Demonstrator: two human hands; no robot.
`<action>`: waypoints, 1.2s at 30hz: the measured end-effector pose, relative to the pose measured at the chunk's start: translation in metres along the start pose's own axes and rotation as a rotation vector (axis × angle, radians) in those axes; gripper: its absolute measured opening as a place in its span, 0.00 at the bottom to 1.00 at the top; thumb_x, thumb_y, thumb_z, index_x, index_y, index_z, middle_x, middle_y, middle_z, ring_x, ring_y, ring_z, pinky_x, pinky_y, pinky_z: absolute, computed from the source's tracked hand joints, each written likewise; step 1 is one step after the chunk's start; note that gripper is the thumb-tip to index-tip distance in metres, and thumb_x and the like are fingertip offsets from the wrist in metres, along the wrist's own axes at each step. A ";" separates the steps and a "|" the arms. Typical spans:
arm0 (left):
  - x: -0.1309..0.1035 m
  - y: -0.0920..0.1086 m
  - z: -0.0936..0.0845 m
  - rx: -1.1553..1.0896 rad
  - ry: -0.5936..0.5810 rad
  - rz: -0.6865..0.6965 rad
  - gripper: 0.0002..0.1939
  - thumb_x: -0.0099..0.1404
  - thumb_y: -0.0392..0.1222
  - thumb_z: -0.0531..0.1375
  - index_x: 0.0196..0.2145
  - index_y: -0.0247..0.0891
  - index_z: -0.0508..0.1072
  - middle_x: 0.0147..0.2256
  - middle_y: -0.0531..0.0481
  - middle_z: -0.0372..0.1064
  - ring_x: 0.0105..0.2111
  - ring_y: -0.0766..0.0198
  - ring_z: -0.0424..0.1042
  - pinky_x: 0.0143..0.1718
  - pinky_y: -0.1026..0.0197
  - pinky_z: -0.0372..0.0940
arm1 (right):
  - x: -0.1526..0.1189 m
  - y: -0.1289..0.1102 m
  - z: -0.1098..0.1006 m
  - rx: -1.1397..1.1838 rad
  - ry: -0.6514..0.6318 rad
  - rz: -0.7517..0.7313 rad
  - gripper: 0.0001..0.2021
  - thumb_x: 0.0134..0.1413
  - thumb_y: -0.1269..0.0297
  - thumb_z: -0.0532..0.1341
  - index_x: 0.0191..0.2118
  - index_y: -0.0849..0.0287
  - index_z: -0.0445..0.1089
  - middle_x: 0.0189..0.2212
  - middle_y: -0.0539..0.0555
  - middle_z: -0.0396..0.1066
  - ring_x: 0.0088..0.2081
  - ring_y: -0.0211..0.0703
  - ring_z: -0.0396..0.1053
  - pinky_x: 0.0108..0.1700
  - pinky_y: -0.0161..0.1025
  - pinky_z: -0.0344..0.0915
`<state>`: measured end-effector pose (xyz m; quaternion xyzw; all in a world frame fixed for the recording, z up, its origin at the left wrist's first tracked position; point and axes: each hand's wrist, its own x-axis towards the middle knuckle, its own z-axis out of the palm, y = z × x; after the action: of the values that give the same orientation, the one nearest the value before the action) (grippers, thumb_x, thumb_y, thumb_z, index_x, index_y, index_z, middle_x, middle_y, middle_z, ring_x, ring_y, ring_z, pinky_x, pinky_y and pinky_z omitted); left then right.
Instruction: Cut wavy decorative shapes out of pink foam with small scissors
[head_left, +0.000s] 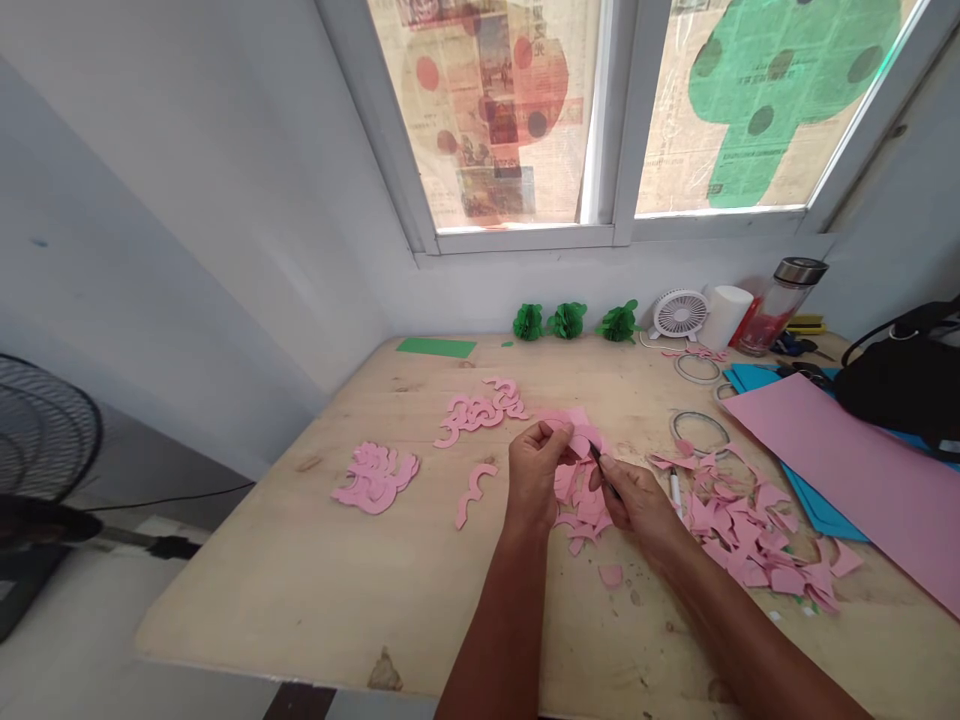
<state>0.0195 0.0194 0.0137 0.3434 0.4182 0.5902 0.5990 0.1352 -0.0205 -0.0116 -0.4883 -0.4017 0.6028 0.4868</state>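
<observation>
My left hand is closed on a pink paper piece with curved edges, held up over the table. My right hand grips a slim dark tool whose tip meets the paper; its kind is hard to make out. Beneath both hands lie pink scraps. Left of my left hand rests a single wavy pink strip, with a loose group of curved pink cutouts behind it. Farther left sits a stacked pile of pink cutouts.
A large heap of pink scraps and a white pen lie right of my right hand. Pink sheet, blue sheets and a black bag fill the right side. Along the wall stand a small fan and a bottle.
</observation>
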 end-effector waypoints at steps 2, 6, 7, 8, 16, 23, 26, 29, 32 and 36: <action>0.000 0.000 0.000 -0.007 0.005 0.010 0.15 0.46 0.45 0.64 0.18 0.35 0.61 0.17 0.57 0.58 0.18 0.73 0.58 0.23 0.68 0.57 | -0.001 0.001 0.001 0.002 -0.004 0.002 0.19 0.50 0.48 0.55 0.24 0.61 0.63 0.10 0.40 0.45 0.13 0.28 0.38 0.15 0.30 0.35; 0.001 -0.001 0.001 -0.010 0.035 0.014 0.17 0.45 0.46 0.64 0.17 0.35 0.60 0.17 0.57 0.56 0.17 0.74 0.57 0.22 0.68 0.57 | -0.001 0.003 0.002 0.020 -0.004 0.016 0.19 0.49 0.47 0.56 0.24 0.60 0.63 0.10 0.40 0.44 0.12 0.28 0.37 0.15 0.31 0.34; 0.000 -0.001 0.002 -0.005 0.034 0.014 0.17 0.45 0.46 0.64 0.17 0.35 0.60 0.17 0.57 0.57 0.17 0.74 0.57 0.22 0.68 0.57 | -0.001 0.003 0.002 0.025 -0.001 0.019 0.19 0.49 0.47 0.56 0.24 0.60 0.62 0.09 0.40 0.44 0.12 0.28 0.37 0.15 0.31 0.34; 0.000 -0.002 0.003 0.000 0.028 0.014 0.16 0.46 0.46 0.64 0.18 0.35 0.61 0.17 0.57 0.57 0.17 0.74 0.57 0.22 0.68 0.57 | 0.000 0.003 0.003 0.032 0.003 0.021 0.19 0.49 0.47 0.56 0.24 0.61 0.62 0.09 0.40 0.44 0.12 0.28 0.37 0.15 0.31 0.34; -0.007 -0.007 0.011 0.084 -0.051 0.001 0.14 0.47 0.45 0.63 0.18 0.35 0.62 0.17 0.55 0.62 0.19 0.71 0.62 0.24 0.67 0.58 | 0.000 0.002 0.002 0.099 0.039 -0.011 0.19 0.50 0.47 0.55 0.24 0.60 0.62 0.10 0.40 0.44 0.13 0.28 0.37 0.16 0.30 0.35; -0.009 -0.009 0.014 0.127 -0.067 -0.021 0.12 0.47 0.44 0.63 0.18 0.34 0.65 0.19 0.52 0.64 0.20 0.71 0.62 0.25 0.67 0.58 | -0.001 0.001 0.001 0.107 0.081 -0.023 0.19 0.49 0.47 0.55 0.24 0.60 0.62 0.10 0.40 0.44 0.13 0.28 0.36 0.16 0.31 0.35; -0.009 -0.010 0.014 0.116 -0.054 -0.006 0.12 0.47 0.44 0.62 0.18 0.35 0.64 0.18 0.53 0.64 0.19 0.71 0.61 0.25 0.66 0.58 | -0.001 0.001 0.001 0.109 0.073 -0.015 0.18 0.49 0.47 0.55 0.24 0.60 0.63 0.10 0.40 0.44 0.13 0.28 0.36 0.16 0.31 0.35; -0.009 -0.010 0.015 0.113 -0.047 0.003 0.11 0.47 0.42 0.62 0.17 0.35 0.63 0.17 0.55 0.62 0.19 0.72 0.60 0.25 0.66 0.58 | -0.001 0.002 0.002 0.123 0.067 -0.018 0.18 0.50 0.48 0.55 0.24 0.60 0.62 0.10 0.40 0.44 0.13 0.28 0.37 0.16 0.31 0.35; -0.010 -0.008 0.017 0.120 -0.041 -0.006 0.11 0.46 0.40 0.61 0.16 0.35 0.61 0.15 0.56 0.60 0.17 0.72 0.59 0.25 0.66 0.57 | -0.001 0.003 0.002 0.146 0.056 -0.022 0.18 0.51 0.49 0.55 0.24 0.60 0.62 0.10 0.40 0.45 0.13 0.28 0.36 0.16 0.31 0.35; -0.011 -0.004 0.018 0.130 -0.054 -0.017 0.12 0.46 0.39 0.61 0.15 0.35 0.60 0.14 0.57 0.58 0.16 0.73 0.58 0.24 0.66 0.57 | -0.002 0.001 0.002 0.156 0.049 -0.024 0.18 0.52 0.50 0.55 0.25 0.61 0.63 0.10 0.41 0.45 0.14 0.29 0.37 0.17 0.31 0.34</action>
<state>0.0384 0.0096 0.0182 0.3939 0.4421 0.5473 0.5915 0.1334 -0.0229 -0.0121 -0.4585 -0.3472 0.6144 0.5401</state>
